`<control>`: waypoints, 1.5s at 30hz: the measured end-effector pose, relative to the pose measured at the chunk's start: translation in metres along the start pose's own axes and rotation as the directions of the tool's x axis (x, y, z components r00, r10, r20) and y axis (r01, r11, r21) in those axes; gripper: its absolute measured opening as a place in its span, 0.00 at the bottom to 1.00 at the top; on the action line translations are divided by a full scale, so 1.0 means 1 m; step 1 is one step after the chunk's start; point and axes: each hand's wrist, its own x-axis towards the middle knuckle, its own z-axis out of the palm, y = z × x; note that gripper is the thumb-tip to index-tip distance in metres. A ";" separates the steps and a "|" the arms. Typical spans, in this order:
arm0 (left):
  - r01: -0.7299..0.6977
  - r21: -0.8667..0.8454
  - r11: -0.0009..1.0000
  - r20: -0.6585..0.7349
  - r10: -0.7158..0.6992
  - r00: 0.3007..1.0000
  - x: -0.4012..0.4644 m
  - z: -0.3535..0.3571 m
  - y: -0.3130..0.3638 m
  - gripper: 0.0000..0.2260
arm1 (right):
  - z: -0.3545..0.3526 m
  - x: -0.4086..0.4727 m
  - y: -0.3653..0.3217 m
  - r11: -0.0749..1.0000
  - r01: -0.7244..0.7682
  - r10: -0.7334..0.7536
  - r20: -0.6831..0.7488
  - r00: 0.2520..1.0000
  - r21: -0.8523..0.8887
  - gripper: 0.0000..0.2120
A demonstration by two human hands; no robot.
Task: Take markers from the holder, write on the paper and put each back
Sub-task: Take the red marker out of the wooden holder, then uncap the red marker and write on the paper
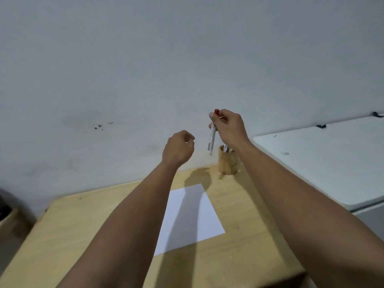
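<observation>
**A:** What's on the far left, and then moving across?

**B:** A dark object, blurred, sits at the left edge, off the wooden table [239,204]. A pale wall [145,59] runs behind everything. The left hand [179,149] hovers above the table's far edge, fingers curled loosely inward, holding nothing that I can see.

**A:** And the marker?

**B:** Just right of that hand. The right hand [228,126] pinches a white marker [212,139] near its red top end, so it hangs almost upright, tip down, in the air beside and above the holder [227,162]. The holder is a small wooden cup standing at the back of the table, close to the wall. At least one more marker shows inside it, partly hidden by the right wrist.

**A:** Where's the paper from there?

**B:** The paper [187,217] lies flat in the middle of the table, nearer the person, below and between both forearms. Its long side runs away from the viewer. The left forearm casts a shadow on it; I see no writing on the bare part.

**A:** So which hand matters next?

**B:** Likely the right, since it has the marker; it would need to come back toward the sheet. The left is close enough to pull a cap. There's bare tabletop around the paper, and a white surface [322,159] stands well apart on the right.
</observation>
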 end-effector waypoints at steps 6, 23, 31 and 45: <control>0.115 -0.006 0.993 -0.075 -0.115 0.990 -0.042 -0.083 -0.056 0.17 | 0.082 -0.077 0.003 0.952 -0.295 0.214 0.518 0.828 0.079 0.11; 0.262 0.066 0.963 -0.111 -0.253 0.961 -0.101 -0.175 -0.170 0.27 | 0.215 -0.150 0.005 0.983 -0.136 0.014 0.683 0.730 0.125 0.05; 0.145 0.735 0.662 0.051 -0.268 0.962 -0.101 -0.164 -0.222 0.22 | 0.228 -0.146 0.027 0.865 -0.429 0.210 0.587 0.782 0.262 0.03; 0.110 0.792 0.601 0.032 -0.220 0.975 -0.113 -0.118 -0.250 0.25 | 0.222 -0.140 0.053 0.779 -0.524 0.294 0.536 0.792 0.346 0.07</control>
